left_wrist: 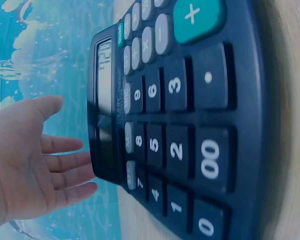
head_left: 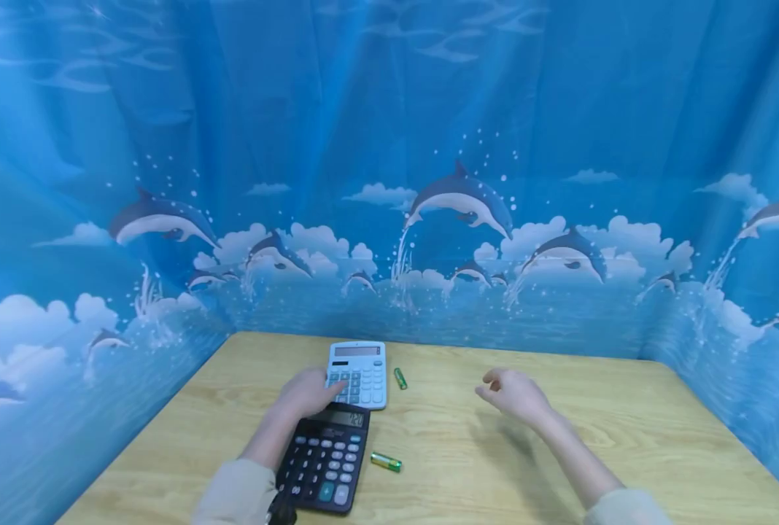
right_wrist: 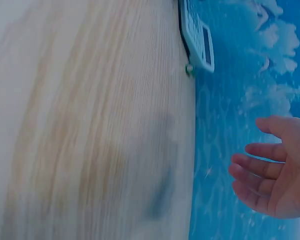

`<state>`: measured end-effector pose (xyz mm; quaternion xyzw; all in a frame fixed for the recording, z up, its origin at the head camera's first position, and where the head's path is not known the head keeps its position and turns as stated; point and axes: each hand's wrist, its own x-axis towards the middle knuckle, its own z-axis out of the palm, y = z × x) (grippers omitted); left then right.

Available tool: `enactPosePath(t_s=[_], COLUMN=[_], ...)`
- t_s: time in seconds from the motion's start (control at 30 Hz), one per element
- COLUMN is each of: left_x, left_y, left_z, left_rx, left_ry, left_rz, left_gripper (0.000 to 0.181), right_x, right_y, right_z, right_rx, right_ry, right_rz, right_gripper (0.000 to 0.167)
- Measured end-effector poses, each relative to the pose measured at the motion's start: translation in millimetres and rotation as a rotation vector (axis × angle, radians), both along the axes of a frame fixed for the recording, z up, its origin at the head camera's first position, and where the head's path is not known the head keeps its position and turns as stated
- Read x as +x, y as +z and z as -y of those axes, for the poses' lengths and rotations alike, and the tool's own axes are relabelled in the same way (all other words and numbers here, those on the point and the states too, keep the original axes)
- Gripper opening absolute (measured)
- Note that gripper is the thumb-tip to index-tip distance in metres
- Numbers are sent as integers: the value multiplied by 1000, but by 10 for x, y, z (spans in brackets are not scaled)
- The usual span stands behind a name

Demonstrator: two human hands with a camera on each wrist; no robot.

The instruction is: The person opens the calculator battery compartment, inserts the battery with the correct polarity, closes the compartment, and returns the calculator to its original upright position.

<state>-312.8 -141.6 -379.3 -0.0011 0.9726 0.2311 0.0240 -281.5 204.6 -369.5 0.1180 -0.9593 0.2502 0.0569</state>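
Black calculator (head_left: 327,463) and pale blue calculator (head_left: 371,378) lie face up on the desk, left of its middle, the black one nearer the person. Behind and around them hangs a blue backdrop (head_left: 363,109) printed with leaping dolphins, white clouds and rippled water. Next in size comes the desk (head_left: 442,423), its light wood grain running back to that cloth. The black calculator sits slightly askew, its far edge close to the near edge of the pale blue one; digits show on its display, and a green plus key stands out among dark number keys. Two pale sleeves (head_left: 235,496) reach in from the bottom. At the pale blue calculator's left side, the left hand (head_left: 305,394) has its fingers extended and its grip released; I cannot tell whether it touches the casing. Well to the right, the right hand (head_left: 517,397) hovers above the desk over its shadow, fingers loosely bent, grip slack and empty. Smallest are two green batteries: an upper battery (head_left: 400,378) just beside the pale blue calculator, and a lower battery (head_left: 386,461) just right of the black one.
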Motion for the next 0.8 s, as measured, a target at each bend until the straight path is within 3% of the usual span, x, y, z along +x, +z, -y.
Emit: enactPosePath(t_s=[0.23, 0.43, 0.5, 0.63, 0.8], left_x=[108, 240, 303, 418, 508], left_y=[9, 23, 44, 79, 105], left_z=[116, 251, 314, 417, 464], left_rx=[39, 44, 35, 49, 27], left_ry=[46, 69, 55, 21, -14], left_rz=[43, 76, 78, 120, 233], left_gripper=[56, 59, 60, 42, 32], right_x=[33, 38, 29, -10, -64], right_y=[-21, -44, -53, -66, -66], right_z=[310, 538, 628, 808, 999], right_rx=[-67, -114, -123, -127, -126], right_ry=[96, 231, 254, 275, 291], right_rz=[5, 29, 47, 74, 99], right_gripper=[27, 29, 29, 27, 26])
